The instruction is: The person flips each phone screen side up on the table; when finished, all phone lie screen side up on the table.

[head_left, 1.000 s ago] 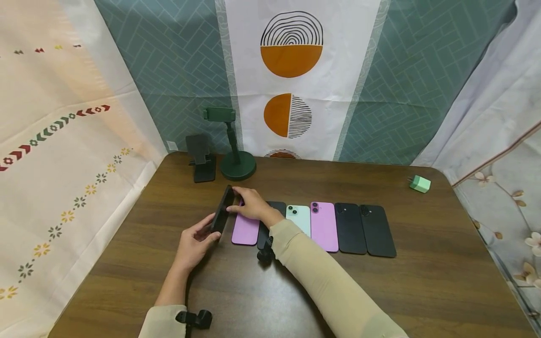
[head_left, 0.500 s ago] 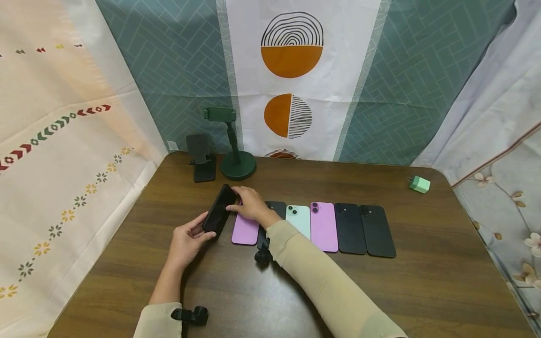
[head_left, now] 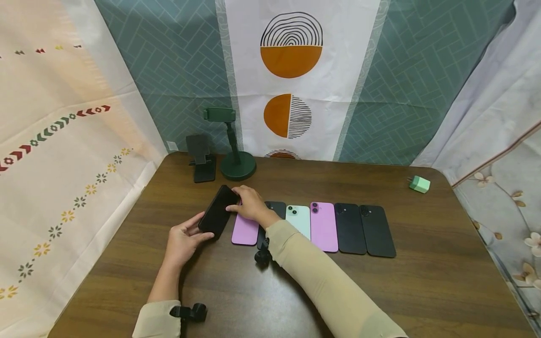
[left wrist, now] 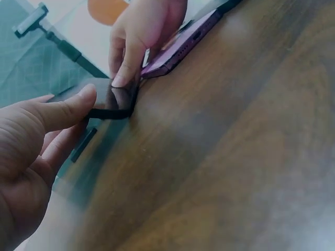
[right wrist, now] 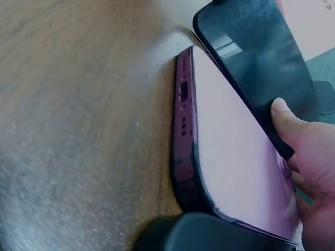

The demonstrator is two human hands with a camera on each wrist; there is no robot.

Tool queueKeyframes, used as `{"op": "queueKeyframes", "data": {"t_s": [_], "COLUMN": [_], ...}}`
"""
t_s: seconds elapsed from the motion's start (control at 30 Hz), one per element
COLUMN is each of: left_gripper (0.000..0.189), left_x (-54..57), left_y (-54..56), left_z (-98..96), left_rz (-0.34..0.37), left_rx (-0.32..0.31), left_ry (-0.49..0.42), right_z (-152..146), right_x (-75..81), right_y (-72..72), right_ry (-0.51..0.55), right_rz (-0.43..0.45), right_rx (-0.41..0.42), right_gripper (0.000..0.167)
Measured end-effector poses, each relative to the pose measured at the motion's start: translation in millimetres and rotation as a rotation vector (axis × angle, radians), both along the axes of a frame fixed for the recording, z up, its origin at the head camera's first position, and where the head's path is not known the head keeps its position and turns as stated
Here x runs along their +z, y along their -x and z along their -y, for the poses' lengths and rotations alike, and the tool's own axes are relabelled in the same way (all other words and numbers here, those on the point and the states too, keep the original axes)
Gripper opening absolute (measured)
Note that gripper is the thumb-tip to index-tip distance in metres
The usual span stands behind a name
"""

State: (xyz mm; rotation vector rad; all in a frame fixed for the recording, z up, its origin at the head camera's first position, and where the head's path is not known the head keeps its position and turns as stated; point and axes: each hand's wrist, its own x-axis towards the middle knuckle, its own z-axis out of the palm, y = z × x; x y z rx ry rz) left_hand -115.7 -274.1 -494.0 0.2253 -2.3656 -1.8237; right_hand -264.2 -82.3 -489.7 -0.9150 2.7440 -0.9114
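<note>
A black phone [head_left: 217, 212] is held tilted above the table's left half, its dark glossy screen [right wrist: 256, 52] in sight in the right wrist view. My left hand [head_left: 182, 241] grips its near left end, thumb on the screen side and fingers beneath. At the far right corner, my right hand [head_left: 250, 204] pinches it with the thumb on the screen. Just right of it, a purple phone [head_left: 245, 231] lies back up, partly covered by the right hand. In the right wrist view that purple phone [right wrist: 235, 151] shows its charging port.
Rightward in the row lie a partly covered dark phone [head_left: 276, 206], a mint phone [head_left: 299, 218], another purple phone [head_left: 324, 230] and two black phones [head_left: 351, 230]. Behind stand a black phone stand [head_left: 204, 164] and a green stand [head_left: 238, 164]. A green charger plug [head_left: 420, 184] sits at back right.
The black phone has turned from nearly on edge to showing its dark screen, its near end swinging left. My left hand moved left with it; the right hand has hardly moved.
</note>
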Motion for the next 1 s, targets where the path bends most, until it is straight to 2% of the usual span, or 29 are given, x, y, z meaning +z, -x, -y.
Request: {"op": "queueKeyframes", "data": {"t_s": [0.1, 0.2, 0.4, 0.5, 0.6, 0.7, 0.8, 0.9, 1.0], "left_gripper": [0.067, 0.067, 0.076, 0.079, 0.077, 0.073, 0.07, 0.068, 0.068], "left_x": [-2.5, -4.9, -7.8, -8.8, -10.0, -11.0, -10.9, -11.5, -13.2], "left_y": [-0.9, -0.8, 0.3, 1.3, 2.6, 2.9, 3.1, 3.6, 3.1], "left_z": [1.7, 3.1, 5.1, 5.9, 6.0, 6.4, 6.1, 5.5, 4.6], "left_rz": [0.027, 0.024, 0.03, 0.038, 0.027, 0.016, -0.007, -0.061, -0.093], "left_rx": [0.018, 0.019, -0.023, -0.04, -0.037, -0.023, -0.004, 0.013, 0.034], "left_ry": [0.008, 0.036, 0.038, 0.015, 0.03, 0.118, 0.267, 0.405, 0.461], "right_z": [1.5, 3.4, 5.3, 3.9, 1.5, -0.2, -1.3, -1.8, -1.5], "right_x": [-1.1, -1.6, -0.6, -1.7, -4.1, -6.9, -7.2, -6.1, -5.3], "right_y": [0.0, -0.2, 0.2, 1.4, 2.4, 4.0, 5.1, 5.6, 5.3], "right_ry": [-0.015, -0.033, -0.058, -0.036, -0.019, -0.017, -0.021, -0.031, -0.041], "right_rz": [0.0, -0.006, -0.031, -0.027, -0.016, -0.012, -0.011, -0.017, -0.02], "right_rx": [0.0, -0.003, 0.007, 0.01, 0.017, 0.033, 0.045, 0.045, 0.046], "right_gripper": [0.064, 0.063, 0.063, 0.063, 0.062, 0.061, 0.06, 0.059, 0.059]}}
